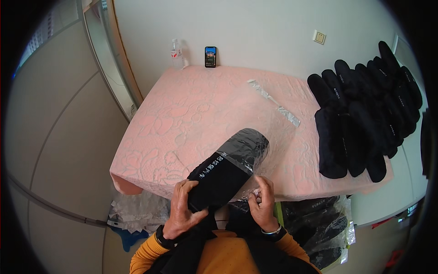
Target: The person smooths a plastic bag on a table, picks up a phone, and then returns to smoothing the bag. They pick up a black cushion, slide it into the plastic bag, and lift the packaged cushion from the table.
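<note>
Pink-covered table (pixel 182 118): left hand (pixel 183 211) grips a black sock (pixel 226 173) at the near edge, right hand (pixel 263 203) pinching its clear plastic bag (pixel 255 150).

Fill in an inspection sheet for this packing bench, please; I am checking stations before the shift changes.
Surface: table under a pink embossed cover, set against a white wall.
Job's things: black sock partly inside a clear plastic bag; pile of black socks at the table's right end.
Clutter: strip of clear plastic on the cover; water bottle and phone at the wall.
Grippers: left hand grips the sock's near end; right hand pinches the bag's open edge.
Cables: nothing seen.
Surroundings: crumpled clear plastic below the table's left; bagged dark goods below its right; wall socket.
</note>
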`<control>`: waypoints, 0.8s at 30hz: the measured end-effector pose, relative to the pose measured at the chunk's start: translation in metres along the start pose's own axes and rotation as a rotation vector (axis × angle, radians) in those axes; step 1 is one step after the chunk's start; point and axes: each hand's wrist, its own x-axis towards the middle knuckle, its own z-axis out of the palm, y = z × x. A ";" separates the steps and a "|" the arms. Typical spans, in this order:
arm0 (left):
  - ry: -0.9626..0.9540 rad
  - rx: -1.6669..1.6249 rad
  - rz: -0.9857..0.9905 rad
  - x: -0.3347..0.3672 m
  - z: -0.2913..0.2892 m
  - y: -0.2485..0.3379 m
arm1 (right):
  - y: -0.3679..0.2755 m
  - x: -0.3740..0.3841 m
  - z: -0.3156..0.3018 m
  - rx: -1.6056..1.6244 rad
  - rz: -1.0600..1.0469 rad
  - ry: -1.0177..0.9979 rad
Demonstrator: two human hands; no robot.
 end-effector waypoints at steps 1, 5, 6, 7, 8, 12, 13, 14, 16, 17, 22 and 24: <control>-0.003 0.001 -0.002 0.000 0.001 0.001 | -0.005 0.003 -0.003 0.006 -0.045 -0.025; -0.035 -0.034 -0.014 0.012 0.008 0.003 | -0.016 0.014 -0.014 0.086 -0.101 -0.084; -0.025 -0.038 -0.011 0.015 0.012 0.005 | -0.017 0.015 -0.017 0.157 -0.073 -0.097; -0.015 -0.043 -0.008 0.018 0.016 0.006 | -0.017 0.017 -0.019 0.228 -0.044 -0.110; -0.005 -0.046 -0.006 0.021 0.020 0.008 | -0.018 0.018 -0.022 0.227 -0.043 -0.108; -0.009 -0.079 -0.051 0.035 0.044 0.008 | -0.012 0.022 -0.032 0.356 0.041 -0.197; -0.012 -0.082 -0.050 0.039 0.052 0.008 | -0.008 0.022 -0.032 0.392 0.019 -0.239; -0.027 -0.056 -0.051 0.045 0.060 0.008 | -0.004 0.022 -0.032 0.427 -0.005 -0.281; -0.064 -0.013 -0.052 0.057 0.080 0.006 | 0.005 0.020 -0.037 0.451 -0.019 -0.315; -0.067 -0.015 -0.051 0.063 0.088 0.003 | 0.007 0.019 -0.039 0.466 -0.026 -0.348; -0.026 0.042 -0.025 0.098 0.116 -0.008 | 0.013 0.016 -0.051 0.481 -0.040 -0.439; -0.043 0.086 -0.080 0.105 0.115 -0.012 | 0.012 0.015 -0.057 0.477 -0.042 -0.453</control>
